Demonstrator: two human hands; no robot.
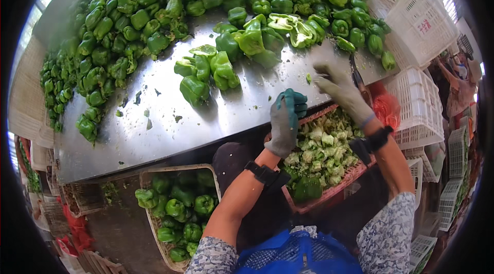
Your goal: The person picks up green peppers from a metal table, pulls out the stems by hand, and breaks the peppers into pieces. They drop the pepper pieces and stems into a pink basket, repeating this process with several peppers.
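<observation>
My left hand (pixel 286 122), in a grey glove with teal fingers, is closed above the table's near edge; whatever may be inside its fingers is hidden. To its right, my right hand (pixel 337 86) wears a pale glove and is slightly blurred, its fingers apart with nothing seen in them. A dark-handled tool (pixel 356 73) lies just beyond the right hand. Beneath both hands sits a pink crate (pixel 342 184) of pale green pepper cores and scraps. Cut-open green peppers (pixel 301 34) lie farther back on the metal table (pixel 154 140), and several green peppers (pixel 194 90) stand left of them.
A large heap of green peppers (pixel 126 4) covers the table's far and left parts. At lower left, a basket (pixel 149 222) holds whole green peppers. White plastic crates (pixel 414 101) are stacked on the right, beside a red mesh bag (pixel 386 109).
</observation>
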